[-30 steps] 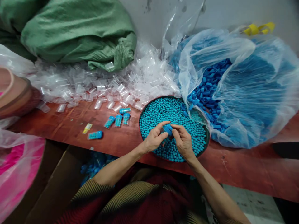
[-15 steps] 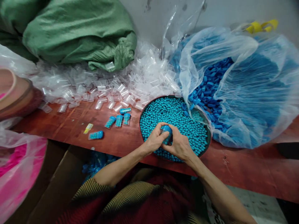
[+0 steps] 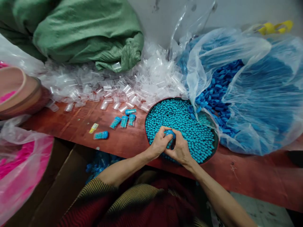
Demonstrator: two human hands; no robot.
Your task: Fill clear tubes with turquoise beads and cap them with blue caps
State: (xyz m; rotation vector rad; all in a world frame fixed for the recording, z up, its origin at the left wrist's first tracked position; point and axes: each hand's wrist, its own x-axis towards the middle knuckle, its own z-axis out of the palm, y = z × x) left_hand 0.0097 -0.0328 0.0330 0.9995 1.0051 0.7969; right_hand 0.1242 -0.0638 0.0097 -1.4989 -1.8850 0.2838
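Between my two hands is a small clear bottle with a blue cap (image 3: 170, 133), held above a round tub (image 3: 146, 126) of blue beads (image 3: 180, 116). My left hand (image 3: 160, 143) is closed on the bottle from the left, its thumb against the cap. From the right, my right hand (image 3: 180, 148) wraps around the same bottle. Fingers hide much of its body. Several capped bottles of blue beads (image 3: 124, 121) lie on the table to the left of the tub, one bottle (image 3: 101, 135) apart from the others.
Clear empty bottles (image 3: 127, 91) are heaped along the back under a green sack (image 3: 90, 34). A plastic bag (image 3: 262, 104) of blue caps (image 3: 216, 91) overlaps the tub's right side. Pink bowls (image 3: 22, 91) and a bag of pink pieces (image 3: 30, 157) are at left. The table (image 3: 255, 176) is reddish.
The view has shifted a little, so the surroundings sit further right. Both hands stay on the bottle over the tub, and their grip has changed only slightly.
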